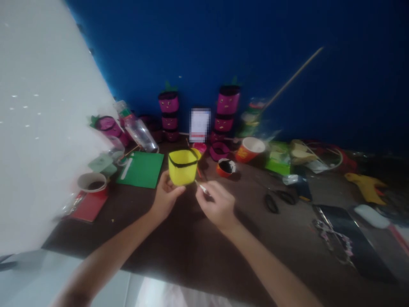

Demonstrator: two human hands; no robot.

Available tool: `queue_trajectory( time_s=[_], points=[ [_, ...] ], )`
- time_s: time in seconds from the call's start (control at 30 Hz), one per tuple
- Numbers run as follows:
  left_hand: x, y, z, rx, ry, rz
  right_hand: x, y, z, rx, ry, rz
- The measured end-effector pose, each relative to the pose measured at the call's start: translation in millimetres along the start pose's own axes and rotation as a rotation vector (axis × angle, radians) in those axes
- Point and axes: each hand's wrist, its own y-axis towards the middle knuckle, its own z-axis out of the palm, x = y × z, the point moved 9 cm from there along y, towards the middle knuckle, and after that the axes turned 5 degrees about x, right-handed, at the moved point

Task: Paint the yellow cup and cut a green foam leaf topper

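A yellow cup [182, 172] with a black band along its rim is held upright by my left hand [168, 192], fingers and thumb around its lower left side. My right hand [215, 202] pinches a slim white tool [203, 188], its thin tip close to the cup's lower right edge. Blur hides what kind of tool it is and whether the tip touches the cup. Just beyond my right hand stands a small orange bowl [224, 172] with something black inside.
Purple stacked containers with faces [168, 104] line the blue wall. Around me are a green sheet [142, 169], a red cup [92, 187], an orange cup [244, 152], scissors [271, 204], a dark tablet-like slab [354, 238] and a yellow glue gun [366, 187].
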Motion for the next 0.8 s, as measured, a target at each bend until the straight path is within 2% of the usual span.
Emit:
queue_trajectory(
  time_s=[0.1, 0.2, 0.3, 0.37, 0.5, 0.63, 0.7, 0.8],
  points=[
    [2.7, -0.5, 2.2, -0.010, -0.078, -0.073, -6.5, 1.4, -8.9, -0.070, -0.017, 0.022],
    [15.7, -3.3, 1.1, -0.010, -0.238, -0.239, -13.0, 5.2, -18.3, -0.110, -0.011, 0.032],
    [28.8, -8.2, -3.2, -0.016, -0.437, -0.392, -20.7, 8.9, -24.7, -0.109, 0.011, 0.065],
    [32.7, -10.3, -7.2, -0.017, -0.532, -0.441, -25.6, 9.5, -26.3, -0.094, 0.038, 0.095],
    [32.4, -11.0, -9.6, 0.042, -0.617, -0.459, -25.9, 7.1, -24.6, -0.064, 0.085, 0.086],
    [27.8, -8.3, -7.6, 0.083, -0.617, -0.418, -17.4, 5.0, -28.3, -0.097, 0.105, 0.030],
    [25.3, -6.5, -6.2, 0.077, -0.600, -0.392, -7.2, 5.1, -31.1, -0.093, 0.115, -0.039],
    [22.8, -5.0, -2.8, 0.060, -0.556, -0.362, 15.2, 4.2, -29.9, -0.002, 0.111, -0.183]
  ],
)
